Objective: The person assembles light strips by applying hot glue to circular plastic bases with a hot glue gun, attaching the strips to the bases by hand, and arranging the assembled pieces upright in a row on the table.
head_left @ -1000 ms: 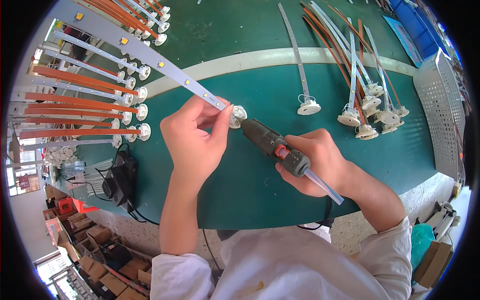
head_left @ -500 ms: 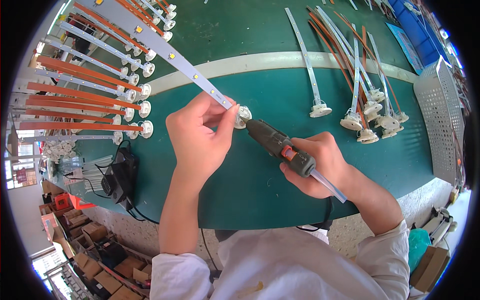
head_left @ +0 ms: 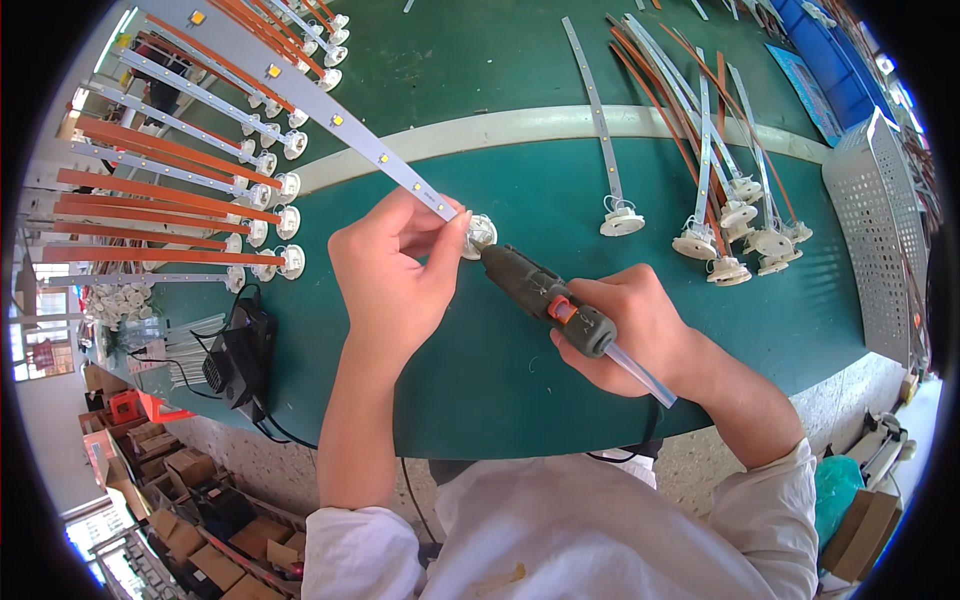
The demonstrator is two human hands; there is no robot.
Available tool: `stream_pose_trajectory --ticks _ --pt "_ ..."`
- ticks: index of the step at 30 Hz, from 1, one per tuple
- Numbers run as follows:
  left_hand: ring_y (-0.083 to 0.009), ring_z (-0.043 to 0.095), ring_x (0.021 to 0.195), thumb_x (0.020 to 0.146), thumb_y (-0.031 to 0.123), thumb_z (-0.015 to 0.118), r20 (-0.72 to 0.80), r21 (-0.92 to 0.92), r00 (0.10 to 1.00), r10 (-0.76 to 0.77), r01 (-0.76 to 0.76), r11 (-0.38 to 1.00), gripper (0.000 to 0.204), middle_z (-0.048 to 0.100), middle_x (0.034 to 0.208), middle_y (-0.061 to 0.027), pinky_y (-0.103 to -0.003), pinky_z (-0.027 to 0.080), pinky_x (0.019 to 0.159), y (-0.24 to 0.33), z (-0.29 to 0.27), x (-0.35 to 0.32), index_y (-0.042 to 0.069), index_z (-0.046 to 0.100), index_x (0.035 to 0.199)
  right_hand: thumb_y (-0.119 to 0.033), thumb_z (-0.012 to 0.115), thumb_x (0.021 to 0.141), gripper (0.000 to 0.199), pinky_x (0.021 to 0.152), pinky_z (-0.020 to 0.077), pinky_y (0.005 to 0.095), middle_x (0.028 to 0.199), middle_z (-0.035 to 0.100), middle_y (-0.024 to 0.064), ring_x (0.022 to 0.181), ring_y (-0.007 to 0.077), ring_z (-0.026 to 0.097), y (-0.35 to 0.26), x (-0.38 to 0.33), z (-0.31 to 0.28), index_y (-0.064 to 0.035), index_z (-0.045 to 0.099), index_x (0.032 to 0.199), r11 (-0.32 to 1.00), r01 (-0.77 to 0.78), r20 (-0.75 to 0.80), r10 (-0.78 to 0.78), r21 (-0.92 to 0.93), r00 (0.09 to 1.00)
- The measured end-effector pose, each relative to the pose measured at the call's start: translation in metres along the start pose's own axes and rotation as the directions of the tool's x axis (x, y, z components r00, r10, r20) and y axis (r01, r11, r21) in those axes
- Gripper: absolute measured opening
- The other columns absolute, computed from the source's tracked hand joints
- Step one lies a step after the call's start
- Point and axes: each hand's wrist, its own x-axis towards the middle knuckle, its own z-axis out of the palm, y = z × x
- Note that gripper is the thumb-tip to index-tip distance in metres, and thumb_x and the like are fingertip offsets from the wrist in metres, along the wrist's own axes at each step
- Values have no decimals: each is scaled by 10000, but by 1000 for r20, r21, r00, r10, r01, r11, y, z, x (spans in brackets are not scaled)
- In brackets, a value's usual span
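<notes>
My left hand (head_left: pixel 390 270) pinches the near end of a long white LED strip (head_left: pixel 360 139) between thumb and fingers. The strip slants up to the far left, its small yellow LEDs facing up. Just past my fingertips is a round white base (head_left: pixel 481 234) at the strip's end; my fingers partly hide the joint. My right hand (head_left: pixel 640 325) is wrapped round a dark grey hot glue gun (head_left: pixel 530 285). Its nozzle is at the base's lower right edge; whether it touches cannot be made out. A clear glue stick (head_left: pixel 640 374) pokes out of the gun's back.
Many strips with round bases stand in rows at the left, near a black device (head_left: pixel 245 345) with cables. On the right lie a single strip (head_left: pixel 603 130) and a bundle of strips (head_left: pixel 703 150). Beyond them are a perforated white basket (head_left: pixel 870 230) and a blue bin (head_left: pixel 835 60).
The view has shifted slightly. Both hands keep their holds, and the glue gun's nozzle remains by the base, a little lower than before.
</notes>
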Motion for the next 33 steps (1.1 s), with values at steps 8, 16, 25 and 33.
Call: stream_pose_trajectory --ticks 8,16,25,33 --pt "-148 743 719 841 -54 713 0 8 1000 7 -7 1000 59 749 789 -101 -258 592 675 0 0 1 -37 693 894 -74 736 732 153 451 415 392 558 547 134 464 354 535 1 -3 1 -10 598 753 1000 -24 -15 24 -2 1000" --pt "-89 689 712 872 -21 736 48 -10 998 50 -49 999 77 739 818 -78 -225 558 677 -5 -3 2 -43 687 927 -75 734 732 153 462 426 392 573 559 147 482 354 553 3 -3 -1 1 605 763 998 -64 17 64 29 998" --pt "-182 747 901 865 -89 680 212 -200 974 80 -37 979 219 756 938 -116 -289 598 803 -20 -16 10 -29 721 1071 -90 740 727 187 466 428 404 566 550 142 486 368 545 0 -3 -3 -10 571 723 1000 -13 27 13 12 1000" --pt "-153 740 851 875 -62 695 192 -197 980 44 -5 980 145 757 909 -95 -273 589 785 -20 -13 9 -31 735 1010 -93 745 721 183 475 444 415 578 559 143 508 372 566 2 -3 0 -12 582 734 1000 9 24 -9 -14 1000"
